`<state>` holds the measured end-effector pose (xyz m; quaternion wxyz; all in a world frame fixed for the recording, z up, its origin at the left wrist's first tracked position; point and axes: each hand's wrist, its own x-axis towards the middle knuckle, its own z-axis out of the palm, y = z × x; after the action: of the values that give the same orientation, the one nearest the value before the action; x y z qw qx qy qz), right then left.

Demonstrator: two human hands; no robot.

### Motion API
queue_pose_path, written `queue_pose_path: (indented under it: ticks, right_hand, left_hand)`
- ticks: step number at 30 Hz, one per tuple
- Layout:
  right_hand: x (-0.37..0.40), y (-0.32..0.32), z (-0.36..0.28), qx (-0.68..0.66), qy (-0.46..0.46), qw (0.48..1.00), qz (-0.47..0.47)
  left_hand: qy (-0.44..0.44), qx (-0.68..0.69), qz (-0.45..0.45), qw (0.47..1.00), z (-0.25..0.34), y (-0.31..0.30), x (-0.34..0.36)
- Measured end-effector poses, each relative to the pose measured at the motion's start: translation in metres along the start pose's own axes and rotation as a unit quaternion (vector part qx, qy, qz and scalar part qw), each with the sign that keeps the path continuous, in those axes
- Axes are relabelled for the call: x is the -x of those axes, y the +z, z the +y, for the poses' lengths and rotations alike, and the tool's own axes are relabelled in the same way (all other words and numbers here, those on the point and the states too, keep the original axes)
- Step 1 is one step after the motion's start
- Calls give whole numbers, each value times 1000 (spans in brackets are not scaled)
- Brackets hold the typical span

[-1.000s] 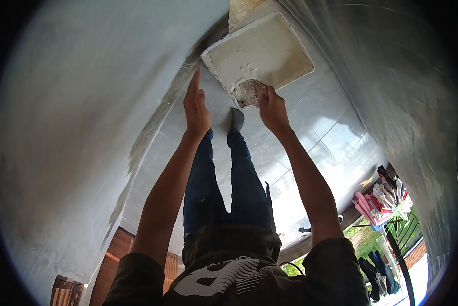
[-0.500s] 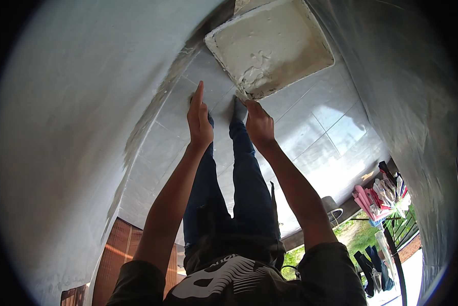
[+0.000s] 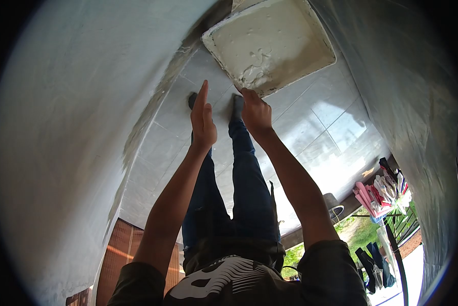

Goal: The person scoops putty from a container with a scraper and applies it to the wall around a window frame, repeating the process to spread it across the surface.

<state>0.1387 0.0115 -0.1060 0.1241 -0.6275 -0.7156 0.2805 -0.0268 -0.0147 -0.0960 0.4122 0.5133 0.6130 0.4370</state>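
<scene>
My left hand (image 3: 204, 116) is held up edge-on over the tiled floor, fingers stretched out together and nothing seen in it. Level with it on the other side, my right hand (image 3: 256, 112) is closed, fingers curled in. A thin edge of something seems to show at its fingertips, too small to name. Just beyond that hand lies the near corner of a square, shallow tray (image 3: 318, 69). Off-white wet paste (image 3: 270, 38) fills the tray, smooth over most of it and lumpy towards the near corner.
A grey wall (image 3: 76, 127) rises on the left; a translucent plastic sheet (image 3: 397, 92) hangs on the right. My feet (image 3: 236, 104) stand on the grey tiles (image 3: 300, 137). Behind right are a grey bucket (image 3: 331, 201) and hanging pink and white items (image 3: 379, 196).
My right hand has shifted slightly up and left, and the pale tip seen at its fingers is now mostly hidden. My left hand has drifted slightly right.
</scene>
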Motion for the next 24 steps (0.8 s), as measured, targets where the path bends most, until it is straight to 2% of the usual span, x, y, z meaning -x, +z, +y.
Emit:
queue_pose_path:
  ticks: [5,7,10,21,24]
  right_hand:
    - [-5,-7,1,23,56,998,-3]
    - [-8,-13,2,-47,52,994,78]
    - [-13,-29,4,-88,78,986,118]
    - [-29,-20,31,-90,112,988,61]
    - [-36,-23,28,-83,139,987,13]
  left_hand:
    - [-14,-10,-14,1000,4,-6,0]
    - [12,4,-1,1000,-1,-5,-2]
    - [7,-2,-9,1000,0,-9,-1]
    - [9,-1,-9,1000,-4,-4,5]
    - [-2,-6,-17,1000,5,-7,6]
